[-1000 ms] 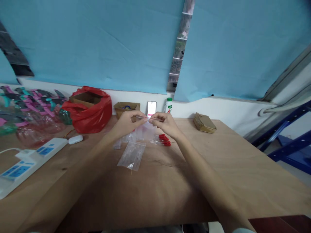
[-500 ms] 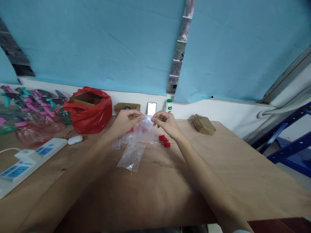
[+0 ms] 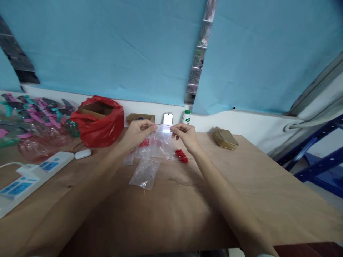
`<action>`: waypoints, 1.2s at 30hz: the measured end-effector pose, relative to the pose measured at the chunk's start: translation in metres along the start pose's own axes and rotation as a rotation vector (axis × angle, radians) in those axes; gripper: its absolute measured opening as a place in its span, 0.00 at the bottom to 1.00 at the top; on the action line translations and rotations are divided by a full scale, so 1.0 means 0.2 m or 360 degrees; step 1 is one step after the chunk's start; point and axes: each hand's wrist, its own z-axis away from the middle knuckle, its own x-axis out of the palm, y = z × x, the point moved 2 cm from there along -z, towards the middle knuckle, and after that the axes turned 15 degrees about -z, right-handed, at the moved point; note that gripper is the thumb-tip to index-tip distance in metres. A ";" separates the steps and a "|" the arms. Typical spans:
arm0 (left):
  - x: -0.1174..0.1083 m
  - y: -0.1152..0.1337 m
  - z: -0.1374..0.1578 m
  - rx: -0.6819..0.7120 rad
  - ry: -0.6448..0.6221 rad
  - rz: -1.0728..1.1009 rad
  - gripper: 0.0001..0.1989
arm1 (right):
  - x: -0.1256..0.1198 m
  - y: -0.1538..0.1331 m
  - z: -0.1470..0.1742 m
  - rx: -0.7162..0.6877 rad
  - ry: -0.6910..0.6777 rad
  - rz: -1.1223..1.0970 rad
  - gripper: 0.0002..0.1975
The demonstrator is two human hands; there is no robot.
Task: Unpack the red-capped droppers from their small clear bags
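Between both hands a clear zip bag (image 3: 162, 132) hangs by its top edge above the table. My left hand (image 3: 139, 132) pinches its left end, and my right hand (image 3: 185, 135) pinches the right end. Through and below the film, red items (image 3: 144, 143) show at the left; whether they lie in this bag or behind it I cannot tell. To the right lies a cluster of red-handled thin tools (image 3: 181, 156) with metal shafts, their tips hidden by the bag. A flat clear zip bag (image 3: 145, 173) rests nearer to me on the wooden table (image 3: 203, 210).
At the left stand several spray bottles (image 3: 40, 125), a red plastic bag (image 3: 103, 132) around a carton, and a power strip (image 3: 34, 178) with a white case (image 3: 83, 154). Along the back are an open carton (image 3: 131, 117), a phone (image 3: 168, 119), a bottle (image 3: 186, 116) and a brown package (image 3: 225, 137).
My hands have moved slightly apart, drawing the bag's top edge out straighter. The loose bag and the red-handled tools stay where they were.
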 end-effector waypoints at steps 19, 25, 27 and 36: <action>0.01 0.06 0.01 0.0437 -0.0069 -0.0590 0.09 | 0.09 0.04 0.04 -0.0007 -0.0207 0.0164 0.17; 0.00 0.05 0.01 0.0372 -0.0162 -0.0487 0.12 | 0.08 0.03 0.04 -0.0017 -0.0175 0.0192 0.17; -0.01 0.03 0.00 0.0313 -0.0170 -0.0457 0.13 | 0.07 0.04 0.04 -0.0004 -0.0144 0.0171 0.18; 0.00 0.04 0.01 0.0347 -0.0158 -0.0485 0.11 | 0.07 0.04 0.04 0.0019 -0.0124 0.0117 0.19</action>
